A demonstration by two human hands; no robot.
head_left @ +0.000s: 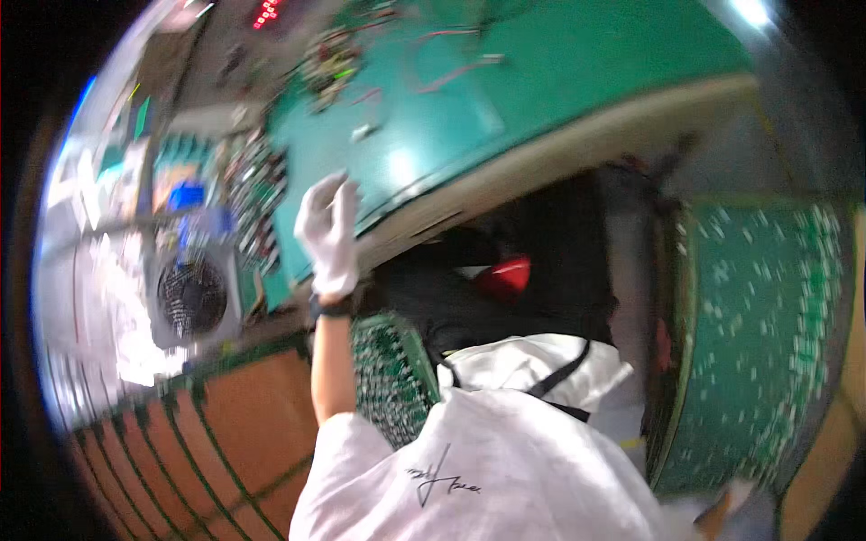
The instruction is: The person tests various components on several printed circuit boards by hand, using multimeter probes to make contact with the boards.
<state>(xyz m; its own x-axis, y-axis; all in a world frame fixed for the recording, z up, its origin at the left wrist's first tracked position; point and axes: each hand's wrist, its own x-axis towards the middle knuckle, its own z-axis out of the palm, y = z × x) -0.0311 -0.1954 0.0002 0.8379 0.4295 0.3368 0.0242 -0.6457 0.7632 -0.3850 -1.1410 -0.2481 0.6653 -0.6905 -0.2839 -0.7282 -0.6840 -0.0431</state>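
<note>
- The green-topped counter (577, 54) spreads across the upper middle, its pale near edge slanting up toward the right.
- The left hand (329, 230), in a white glove, is raised at the counter's near edge, toward its left end; its fingers bend loosely toward the thumb, and blur leaves me unable to tell whether they pinch anything.
- A dark band (334, 307) circles that wrist, just below the counter's edge.
- The right hand (735, 496) is well apart from the counter, low on its right side; it is heavily blurred, so I cannot tell whether it is released or grasping.
- Near the right hand, below the counter's right end, stands a green panel (753, 343) dotted with small pale pieces.
- A small white piece (363, 132) lies on the counter, just beyond the left hand.
- A cluster of mixed small parts (329, 68) sits farther back on the counter, with a reddish cord (451, 77) to its right.
- A second green panel (388, 370), crowded with pale pieces, is below the counter's left end, beside the left forearm.
- A red object (505, 275) shows in the dark space below the counter's near edge.
- A fan-like unit with a round dark grille (191, 298) stands left of the counter.
</note>
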